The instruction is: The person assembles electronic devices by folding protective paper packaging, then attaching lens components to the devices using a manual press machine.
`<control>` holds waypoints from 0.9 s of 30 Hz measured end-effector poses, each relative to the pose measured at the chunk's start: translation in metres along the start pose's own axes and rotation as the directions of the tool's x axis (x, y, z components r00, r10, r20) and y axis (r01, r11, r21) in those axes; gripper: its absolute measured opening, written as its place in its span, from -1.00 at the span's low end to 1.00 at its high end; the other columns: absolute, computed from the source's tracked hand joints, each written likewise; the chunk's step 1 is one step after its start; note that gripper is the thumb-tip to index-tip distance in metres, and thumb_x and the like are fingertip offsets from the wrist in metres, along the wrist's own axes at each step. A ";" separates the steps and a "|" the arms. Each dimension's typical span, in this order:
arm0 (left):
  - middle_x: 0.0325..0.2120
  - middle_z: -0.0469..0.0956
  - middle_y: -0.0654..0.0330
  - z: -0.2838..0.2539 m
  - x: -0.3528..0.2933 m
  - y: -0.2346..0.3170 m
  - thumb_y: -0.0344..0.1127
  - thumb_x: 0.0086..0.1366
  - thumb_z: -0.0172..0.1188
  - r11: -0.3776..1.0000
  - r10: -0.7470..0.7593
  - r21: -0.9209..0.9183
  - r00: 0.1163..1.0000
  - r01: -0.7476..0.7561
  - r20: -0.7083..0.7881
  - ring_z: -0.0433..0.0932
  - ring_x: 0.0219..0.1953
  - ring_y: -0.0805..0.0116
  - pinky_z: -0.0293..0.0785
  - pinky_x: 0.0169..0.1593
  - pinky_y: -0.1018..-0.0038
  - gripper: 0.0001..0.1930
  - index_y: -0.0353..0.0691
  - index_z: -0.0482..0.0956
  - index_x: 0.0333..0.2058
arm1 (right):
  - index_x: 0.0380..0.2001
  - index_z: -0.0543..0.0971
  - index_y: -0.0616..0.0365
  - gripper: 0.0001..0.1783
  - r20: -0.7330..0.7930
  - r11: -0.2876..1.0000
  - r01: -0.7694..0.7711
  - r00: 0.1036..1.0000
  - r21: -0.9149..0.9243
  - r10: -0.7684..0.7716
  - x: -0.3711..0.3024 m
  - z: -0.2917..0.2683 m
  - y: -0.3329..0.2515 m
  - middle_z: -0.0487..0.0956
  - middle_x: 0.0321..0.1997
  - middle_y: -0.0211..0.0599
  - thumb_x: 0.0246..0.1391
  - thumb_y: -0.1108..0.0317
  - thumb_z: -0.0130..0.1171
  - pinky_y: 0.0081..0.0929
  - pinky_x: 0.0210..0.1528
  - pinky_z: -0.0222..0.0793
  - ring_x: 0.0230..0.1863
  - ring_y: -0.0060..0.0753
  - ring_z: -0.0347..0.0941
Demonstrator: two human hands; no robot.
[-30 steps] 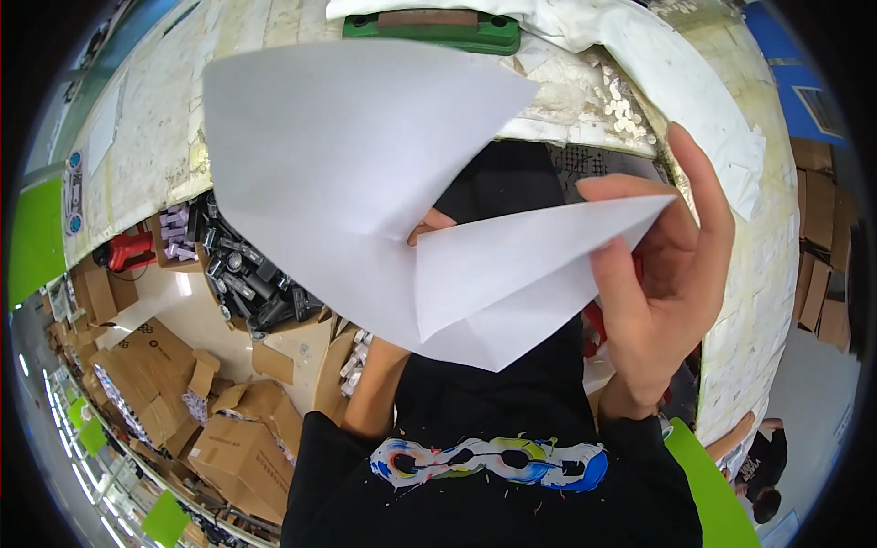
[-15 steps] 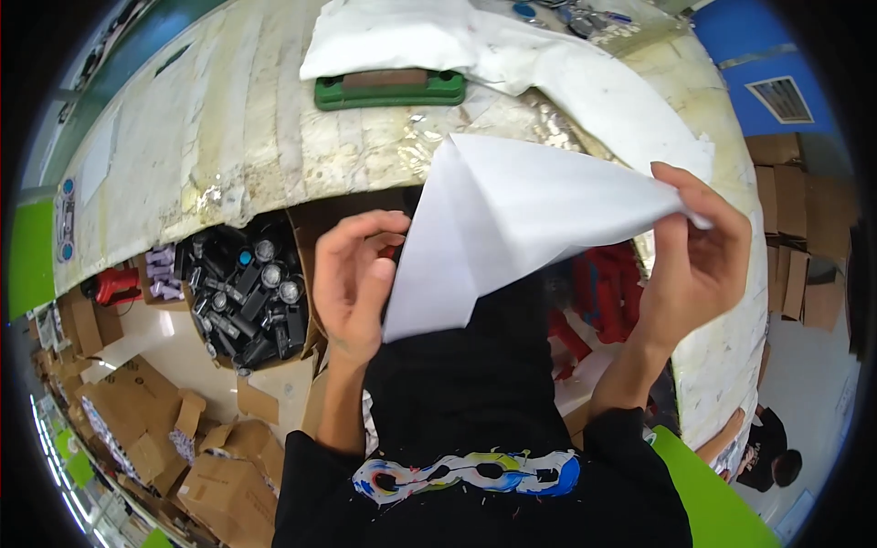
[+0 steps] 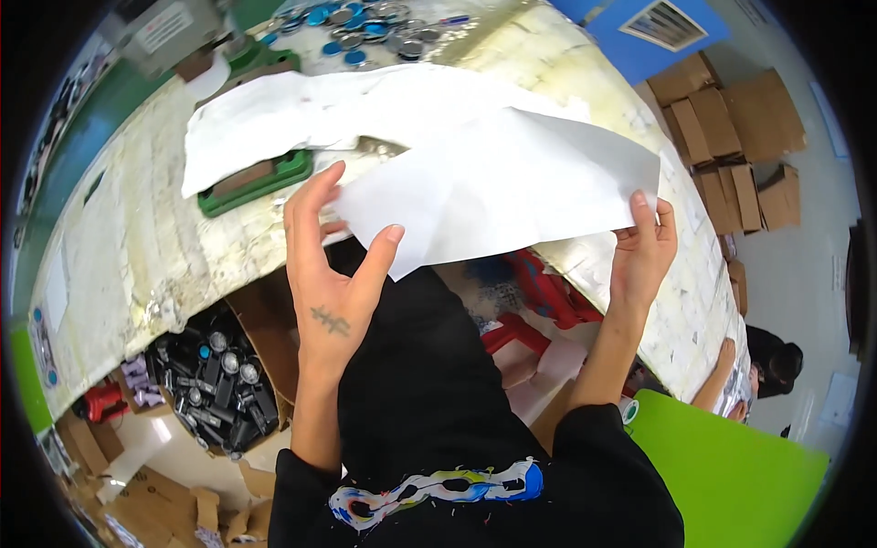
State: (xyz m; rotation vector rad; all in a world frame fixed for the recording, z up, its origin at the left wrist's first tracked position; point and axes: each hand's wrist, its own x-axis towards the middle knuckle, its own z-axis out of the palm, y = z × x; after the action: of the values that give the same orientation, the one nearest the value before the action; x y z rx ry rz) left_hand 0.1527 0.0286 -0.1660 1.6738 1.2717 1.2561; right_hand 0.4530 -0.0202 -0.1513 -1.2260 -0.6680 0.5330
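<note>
Above the table's near edge I hold up a thin white sheet point(image 3: 512, 183), creased and partly spread out. My right hand point(image 3: 642, 251) pinches its right end, with the thumb in front and the fingers behind. At the sheet's left corner is my left hand point(image 3: 333, 260), its thumb and fingers spread wide apart. Some of its fingertips pass behind the sheet's edge, and the hand does not grip it. Beyond the sheet lies a long white cloth point(image 3: 265, 110), draped partly over a green metal base point(image 3: 258, 183) with a brown top.
Blue and silver discs point(image 3: 375, 32) lie at the table's far side, near a grey machine point(image 3: 164, 32). Under the worn table point(image 3: 137, 247) stands a box of black and silver parts point(image 3: 219, 384). Red parts point(image 3: 521, 338) are below too. A person point(image 3: 776, 361) is at right.
The folded sheet has opened out and moved farther over the table. My left hand has spread its fingers. The view has turned, showing more of the table's far side.
</note>
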 end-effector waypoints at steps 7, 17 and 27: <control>-0.12 0.59 0.02 0.039 0.033 0.019 -0.44 0.10 0.36 0.999 0.040 -0.015 0.956 -0.037 0.291 0.56 -0.11 0.19 0.48 -0.06 0.32 -0.42 -0.20 0.45 0.13 | -0.06 0.46 0.28 -0.72 -0.135 0.996 -0.088 0.987 -0.023 0.084 0.019 -0.064 0.005 0.63 -0.20 -0.23 0.20 0.43 0.22 -0.51 -0.24 0.55 -0.27 -0.48 0.60; -0.58 0.46 0.04 0.114 0.149 0.034 -0.49 0.10 0.22 0.695 0.682 0.059 0.682 -0.717 0.264 0.46 -0.54 0.11 0.35 -0.37 0.29 -0.59 -0.16 0.54 -0.02 | -0.16 0.52 0.23 -0.80 -0.052 0.892 -0.229 0.972 -0.389 0.227 -0.016 -0.102 0.002 0.63 -0.31 -0.32 0.13 0.50 0.21 -0.64 -0.45 0.41 -0.39 -0.64 0.49; 0.02 0.48 -0.05 0.171 0.023 0.023 -0.45 0.03 0.21 0.744 0.517 0.136 0.692 -0.654 0.504 0.37 0.13 -0.08 0.25 0.22 0.08 -0.77 -0.38 0.64 -0.29 | -0.05 0.59 0.22 -0.64 0.301 0.750 0.133 0.949 -0.648 0.093 -0.074 -0.032 -0.006 0.58 -0.13 -0.23 0.02 0.50 0.32 -0.58 -0.35 0.47 -0.26 -0.41 0.55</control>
State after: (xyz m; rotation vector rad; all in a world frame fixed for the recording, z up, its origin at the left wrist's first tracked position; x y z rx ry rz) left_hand 0.3242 0.0502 -0.1902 2.5703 0.6681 0.9380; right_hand 0.4244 -0.0948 -0.1645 -1.8220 -1.2174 0.4907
